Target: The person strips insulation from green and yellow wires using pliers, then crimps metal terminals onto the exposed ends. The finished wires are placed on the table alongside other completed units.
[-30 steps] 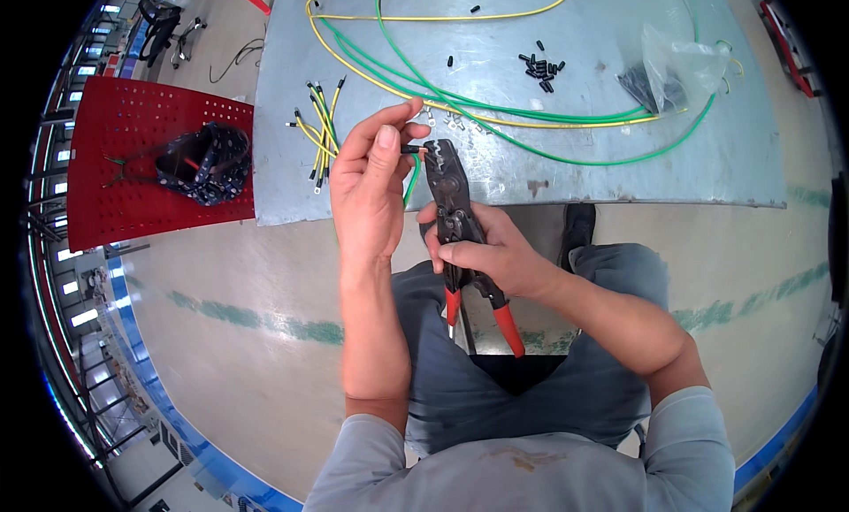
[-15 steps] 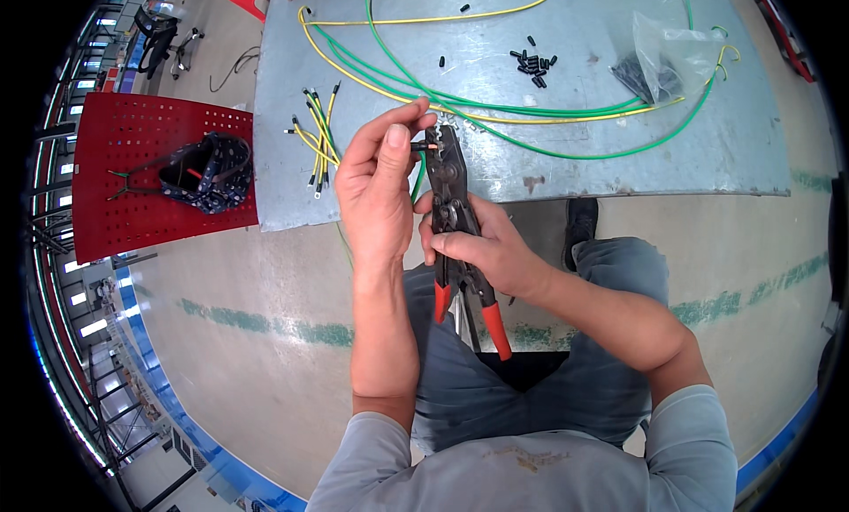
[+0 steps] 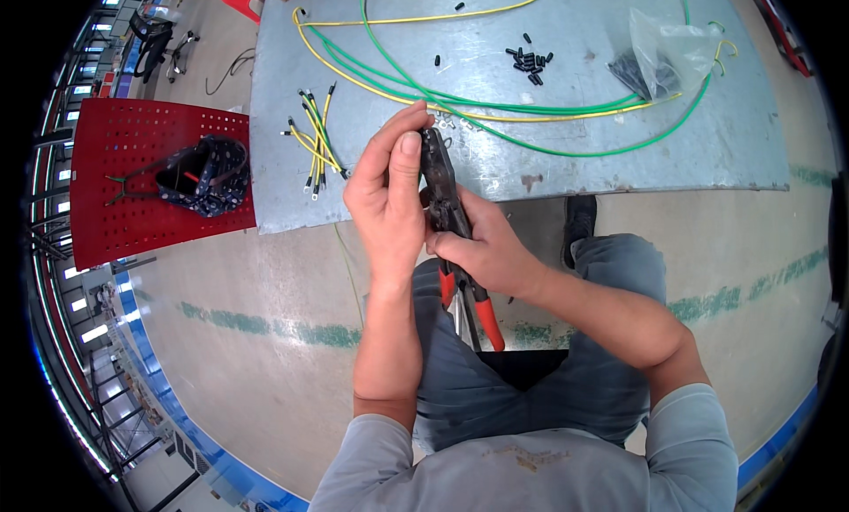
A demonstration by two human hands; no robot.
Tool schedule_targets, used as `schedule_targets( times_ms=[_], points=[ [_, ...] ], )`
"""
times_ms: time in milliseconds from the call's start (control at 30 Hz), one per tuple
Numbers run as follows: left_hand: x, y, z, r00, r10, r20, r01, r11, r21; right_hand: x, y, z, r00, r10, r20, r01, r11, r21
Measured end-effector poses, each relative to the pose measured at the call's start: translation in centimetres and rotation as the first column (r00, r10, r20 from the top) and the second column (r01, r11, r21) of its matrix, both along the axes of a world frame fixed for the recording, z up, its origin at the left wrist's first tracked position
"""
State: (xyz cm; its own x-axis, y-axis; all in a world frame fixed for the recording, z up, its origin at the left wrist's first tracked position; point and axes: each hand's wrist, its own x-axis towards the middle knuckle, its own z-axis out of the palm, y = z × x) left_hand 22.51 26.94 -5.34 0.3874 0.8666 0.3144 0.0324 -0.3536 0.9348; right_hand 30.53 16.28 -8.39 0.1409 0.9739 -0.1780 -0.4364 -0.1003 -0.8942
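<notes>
Crimping pliers [image 3: 449,189] with a dark metal head and red grips stand upright between my hands, above my lap. My right hand [image 3: 497,247] is closed round their middle, below the jaws. My left hand [image 3: 389,180] is closed beside the head, its thumb and fingers close to the jaws. The black-sleeved wire end that it pinched in the earlier frame is now hidden behind the fingers and the tool. Small metal terminals [image 3: 453,121] lie on the table just beyond the pliers.
Short yellow and green wires [image 3: 316,141] lie left on the metal table [image 3: 548,167]. Long green [image 3: 566,111] and yellow cables curve across it. Black sleeves [image 3: 531,63] lie scattered near a clear plastic bag [image 3: 650,70]. A dark patterned bag [image 3: 205,176] rests on a red perforated panel [image 3: 106,176].
The pliers have turned, showing a narrower side, and their red handles are closer together. My left hand has shifted slightly right against the head, hiding the wire end.
</notes>
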Motion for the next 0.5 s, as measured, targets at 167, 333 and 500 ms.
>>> schedule_targets(
  times_ms=[167,333,500],
  points=[
    [0.1,0.0,-0.7,1.000,-0.008,0.021,0.009,0.999,-0.040,0.6,0.4,-1.1,0.990,-0.008,0.140,0.006,1.000,0.011],
    [0.6,-0.6,-1.3,1.000,0.017,0.012,-0.015,0.995,-0.103,0.9,0.7,-2.5,0.994,0.020,0.111,-0.013,0.998,-0.064],
    [0.5,0.6,-1.7,0.999,0.041,0.009,-0.041,0.998,0.043,1.6,1.5,-1.6,0.990,0.036,0.136,-0.020,0.993,-0.118]
  ],
)
